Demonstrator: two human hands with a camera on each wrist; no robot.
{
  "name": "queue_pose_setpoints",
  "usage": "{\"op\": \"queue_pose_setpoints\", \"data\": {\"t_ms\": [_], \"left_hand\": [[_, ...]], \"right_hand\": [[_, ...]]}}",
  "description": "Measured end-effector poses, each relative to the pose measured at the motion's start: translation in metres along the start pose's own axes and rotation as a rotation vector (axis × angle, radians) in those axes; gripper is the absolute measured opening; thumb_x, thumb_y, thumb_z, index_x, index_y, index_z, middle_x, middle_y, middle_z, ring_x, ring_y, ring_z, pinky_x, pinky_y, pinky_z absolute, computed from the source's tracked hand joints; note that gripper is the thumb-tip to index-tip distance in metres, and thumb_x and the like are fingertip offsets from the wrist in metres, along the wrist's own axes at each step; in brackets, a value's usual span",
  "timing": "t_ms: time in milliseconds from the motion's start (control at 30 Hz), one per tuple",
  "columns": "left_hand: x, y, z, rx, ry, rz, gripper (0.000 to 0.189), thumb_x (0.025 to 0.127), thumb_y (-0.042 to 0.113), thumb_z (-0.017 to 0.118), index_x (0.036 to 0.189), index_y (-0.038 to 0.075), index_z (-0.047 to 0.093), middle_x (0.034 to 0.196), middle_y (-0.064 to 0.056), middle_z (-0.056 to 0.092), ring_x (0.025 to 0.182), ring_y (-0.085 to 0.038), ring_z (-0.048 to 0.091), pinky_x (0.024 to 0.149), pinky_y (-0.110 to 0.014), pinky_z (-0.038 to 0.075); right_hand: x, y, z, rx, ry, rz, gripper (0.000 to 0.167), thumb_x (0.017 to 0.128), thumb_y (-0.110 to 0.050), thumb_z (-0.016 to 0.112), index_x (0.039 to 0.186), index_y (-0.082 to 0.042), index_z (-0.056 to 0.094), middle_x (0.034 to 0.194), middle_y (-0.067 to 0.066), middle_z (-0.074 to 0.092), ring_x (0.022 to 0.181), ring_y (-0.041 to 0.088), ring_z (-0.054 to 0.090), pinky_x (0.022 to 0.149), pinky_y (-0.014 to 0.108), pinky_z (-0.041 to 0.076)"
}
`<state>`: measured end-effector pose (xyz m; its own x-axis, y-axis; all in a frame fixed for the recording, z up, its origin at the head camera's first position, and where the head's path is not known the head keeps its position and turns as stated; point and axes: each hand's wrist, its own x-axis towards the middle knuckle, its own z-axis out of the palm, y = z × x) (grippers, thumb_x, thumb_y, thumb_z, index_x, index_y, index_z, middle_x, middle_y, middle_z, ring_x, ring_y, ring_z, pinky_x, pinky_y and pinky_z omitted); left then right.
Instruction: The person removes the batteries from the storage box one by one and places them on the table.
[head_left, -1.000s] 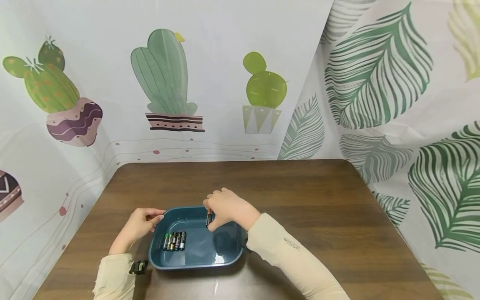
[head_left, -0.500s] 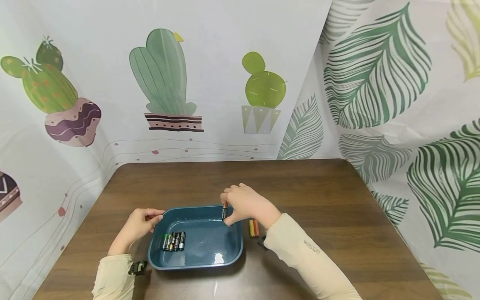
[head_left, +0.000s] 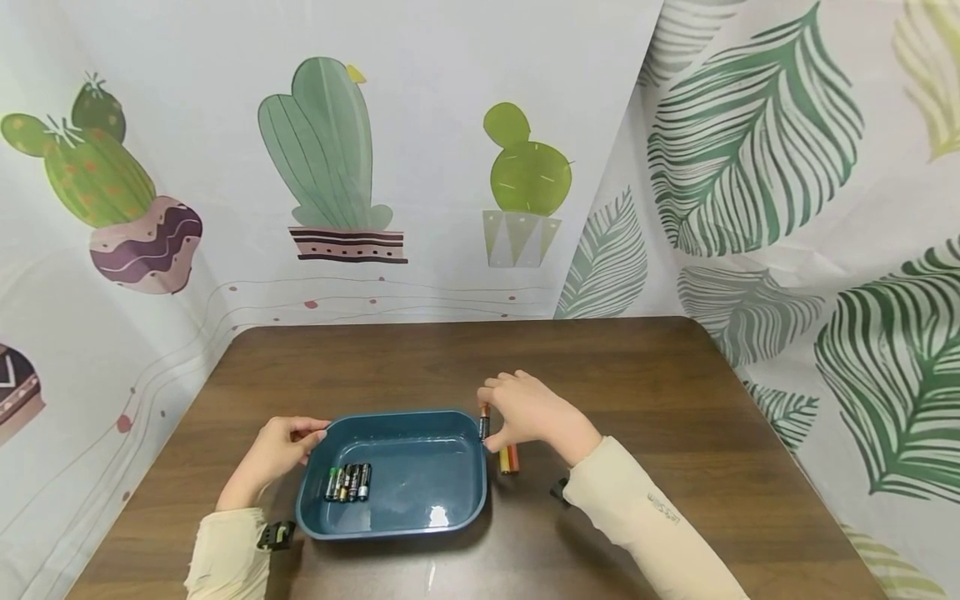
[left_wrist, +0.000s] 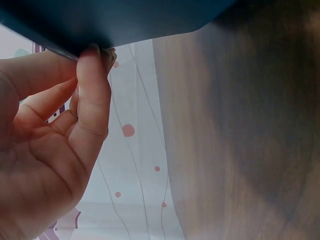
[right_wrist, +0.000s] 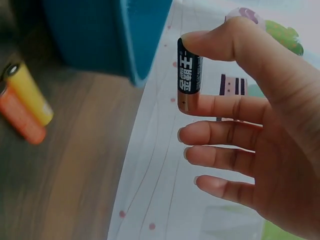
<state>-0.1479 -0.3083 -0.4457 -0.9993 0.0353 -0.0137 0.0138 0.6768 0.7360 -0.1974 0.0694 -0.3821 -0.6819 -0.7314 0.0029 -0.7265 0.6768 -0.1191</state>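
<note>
My right hand (head_left: 532, 410) pinches a black battery with a copper-coloured end (right_wrist: 187, 75) between thumb and index finger. The other fingers are spread apart. In the head view this battery stands upright just off the right rim of the dark blue tray (head_left: 408, 475). With thumb and fingers my left hand (head_left: 276, 454) grips the tray's upper left corner. Several batteries (head_left: 348, 482) lie side by side inside the tray, towards its left. Outside the tray, below my right hand, a yellow battery (right_wrist: 32, 95) and an orange-red battery (right_wrist: 21, 112) lie next to each other on the table.
The tray sits on a dark brown wooden table (head_left: 637, 375). A printed cloth (head_left: 442, 108) with cacti and leaves hangs behind and around the table. Dark devices are strapped at both wrists, such as the left wrist camera (head_left: 277, 535).
My right hand has carried the black battery rightward from over the tray to beyond its right rim. The yellow and orange-red batteries have come into sight. My left hand has stayed put.
</note>
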Motion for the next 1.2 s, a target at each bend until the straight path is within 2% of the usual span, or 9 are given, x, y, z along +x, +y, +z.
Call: {"op": "queue_pose_setpoints", "data": {"t_ms": [133,300,467,633,833,1000,1200], "left_hand": [[-0.001,0.000,-0.001,0.000,0.001,-0.003,0.020,0.089,0.000,0.063,0.107,-0.007,0.069,0.073,-0.007,0.062,0.056,-0.017,0.056,0.053,-0.028,0.051],[0.000,0.000,-0.001,0.009,0.002,-0.003,0.019,0.089,0.000,0.063,0.106,-0.008,0.069,0.072,-0.007,0.063,0.056,-0.016,0.055,0.053,-0.030,0.052],[0.001,0.001,-0.001,0.007,-0.001,-0.009,0.019,0.090,0.000,0.063,0.106,-0.008,0.069,0.074,-0.007,0.063,0.056,-0.016,0.056,0.054,-0.032,0.053],[0.000,0.002,0.000,-0.002,-0.006,0.003,0.019,0.090,0.000,0.063,0.106,-0.009,0.068,0.072,-0.007,0.062,0.055,-0.016,0.055,0.053,-0.033,0.053],[0.000,0.003,0.000,-0.013,-0.005,0.003,0.020,0.090,0.001,0.064,0.107,-0.008,0.068,0.071,-0.007,0.061,0.055,-0.016,0.055,0.053,-0.031,0.052],[-0.001,0.005,0.000,-0.013,-0.006,-0.002,0.020,0.090,0.001,0.064,0.107,-0.008,0.068,0.073,-0.008,0.062,0.056,-0.017,0.055,0.053,-0.031,0.052],[-0.002,0.005,-0.001,-0.008,-0.005,-0.016,0.020,0.090,0.001,0.064,0.107,-0.008,0.068,0.072,-0.007,0.061,0.056,-0.017,0.055,0.053,-0.032,0.052]], "right_hand": [[-0.008,0.011,0.006,0.012,0.030,-0.008,0.034,0.066,-0.037,0.080,0.088,-0.017,0.063,0.084,-0.004,0.058,0.080,0.015,0.050,0.072,0.033,0.040],[-0.017,0.022,0.014,0.038,0.036,-0.010,0.037,0.066,-0.036,0.082,0.090,-0.014,0.064,0.085,-0.001,0.060,0.080,0.017,0.053,0.071,0.035,0.041],[-0.025,0.031,0.023,0.053,0.010,0.018,0.039,0.066,-0.035,0.083,0.091,-0.013,0.063,0.085,0.001,0.060,0.077,0.016,0.050,0.069,0.034,0.039],[-0.030,0.037,0.032,0.049,0.000,0.032,0.037,0.064,-0.032,0.083,0.090,-0.015,0.063,0.082,-0.004,0.056,0.076,0.015,0.050,0.069,0.035,0.041],[-0.033,0.042,0.048,0.086,-0.059,0.064,0.038,0.065,-0.028,0.084,0.093,-0.015,0.064,0.084,-0.005,0.057,0.079,0.016,0.052,0.082,0.045,0.046],[-0.033,0.044,0.058,0.100,-0.100,0.092,0.034,0.065,-0.026,0.084,0.090,-0.016,0.063,0.079,-0.007,0.053,0.077,0.015,0.050,0.076,0.040,0.044],[-0.034,0.044,0.065,0.101,-0.118,0.098,0.037,0.066,-0.026,0.084,0.095,-0.015,0.065,0.081,-0.007,0.055,0.079,0.016,0.051,0.077,0.040,0.045]]}}
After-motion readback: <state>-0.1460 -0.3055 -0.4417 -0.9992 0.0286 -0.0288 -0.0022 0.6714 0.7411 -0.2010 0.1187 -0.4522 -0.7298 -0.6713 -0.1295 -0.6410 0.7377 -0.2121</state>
